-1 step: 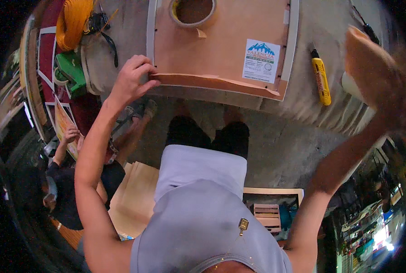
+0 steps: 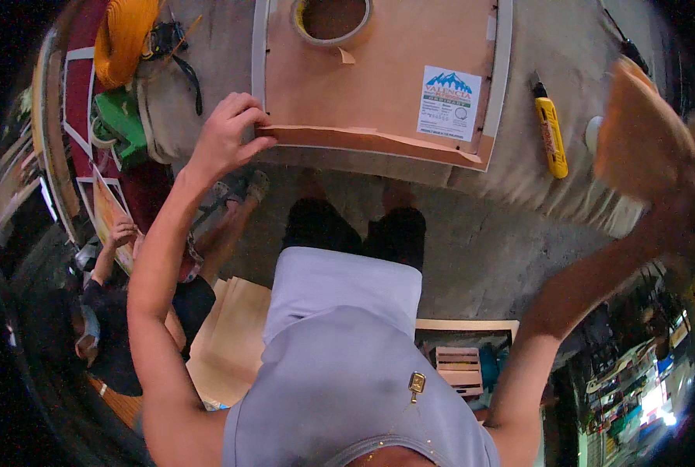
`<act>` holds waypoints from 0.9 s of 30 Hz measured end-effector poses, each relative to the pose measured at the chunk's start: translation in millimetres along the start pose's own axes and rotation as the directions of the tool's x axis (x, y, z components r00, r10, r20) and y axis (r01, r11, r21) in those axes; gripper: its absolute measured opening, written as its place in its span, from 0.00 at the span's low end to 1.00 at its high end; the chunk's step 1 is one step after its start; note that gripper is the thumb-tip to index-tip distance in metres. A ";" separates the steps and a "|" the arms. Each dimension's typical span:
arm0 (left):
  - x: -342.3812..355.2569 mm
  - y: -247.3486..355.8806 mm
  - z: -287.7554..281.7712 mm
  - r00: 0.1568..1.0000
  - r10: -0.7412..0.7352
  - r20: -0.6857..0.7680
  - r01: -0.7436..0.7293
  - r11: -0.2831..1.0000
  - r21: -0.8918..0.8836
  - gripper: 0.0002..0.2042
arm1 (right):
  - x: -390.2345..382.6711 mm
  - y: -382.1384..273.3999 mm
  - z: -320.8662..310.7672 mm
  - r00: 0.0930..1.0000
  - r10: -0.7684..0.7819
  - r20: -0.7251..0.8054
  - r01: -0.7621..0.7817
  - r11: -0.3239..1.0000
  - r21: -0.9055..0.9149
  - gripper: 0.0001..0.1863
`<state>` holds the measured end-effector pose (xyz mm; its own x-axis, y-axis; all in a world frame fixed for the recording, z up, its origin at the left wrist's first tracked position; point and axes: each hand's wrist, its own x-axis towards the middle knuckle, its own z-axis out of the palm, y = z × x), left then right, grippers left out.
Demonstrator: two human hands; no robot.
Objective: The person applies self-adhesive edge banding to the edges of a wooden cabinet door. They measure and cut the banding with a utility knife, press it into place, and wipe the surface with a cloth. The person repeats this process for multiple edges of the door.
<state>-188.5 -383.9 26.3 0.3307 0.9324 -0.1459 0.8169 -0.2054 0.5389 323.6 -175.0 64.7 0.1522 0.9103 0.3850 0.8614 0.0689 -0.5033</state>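
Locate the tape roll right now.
In the head view, the tape roll lies on the brown board at the top edge, just left of centre, up-left of the white label.

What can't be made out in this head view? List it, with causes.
In the head view:
Right hand: its grip on the tan piece is too blurred to tell.
Framed panel and tape roll: far parts cut off by the upper edge.
White object: partly hidden by the tan piece.
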 end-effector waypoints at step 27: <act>17.1 -63.2 4.3 0.951 0.305 0.059 -0.279 0.921 -0.271 0.22 | -330.4 -271.1 116.2 0.992 0.003 0.125 0.006 0.997 -0.072 0.16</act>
<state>-232.4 -356.3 -13.8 0.5912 0.8062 -0.0235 0.5326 -0.3684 0.7620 -16.5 -447.0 -16.0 0.0932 0.9543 0.2841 0.8948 0.0449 -0.4442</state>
